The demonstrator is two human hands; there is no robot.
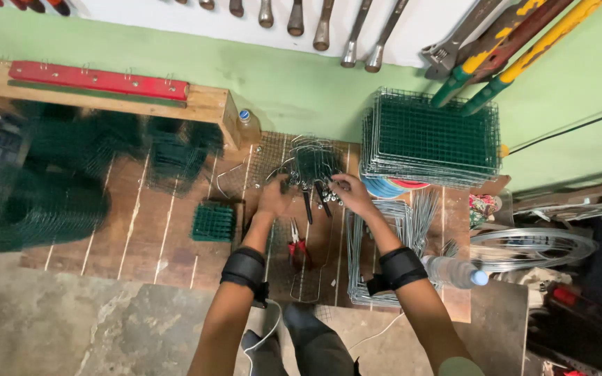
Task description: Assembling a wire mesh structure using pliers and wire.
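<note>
Bottle by wall: clear plastic bottle [248, 126], blue cap, upright beside shelf end.
Bottle at right: clear plastic water bottle [453, 271], blue cap, lying on the bench [141, 237].
Labels, signs, screens: none legible.

stack of green mesh panels [432, 136], wire coil [534, 247], water bottle [454, 271], red pliers [297, 244]

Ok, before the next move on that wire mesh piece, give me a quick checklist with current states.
1. Left hand on the wire mesh piece: ok, touching its left edge.
2. Right hand on the piece: ok, at its lower right edge.
3. Grip firmness: cannot tell, fingers partly hidden by wire.
4. Red-handled pliers within reach: ok, lying on the board between the forearms.
5. Stack of green mesh panels apart from the hands: ok, to the right against the wall.
6. Water bottle stable: cannot tell, lying on its side by the right forearm.
</note>
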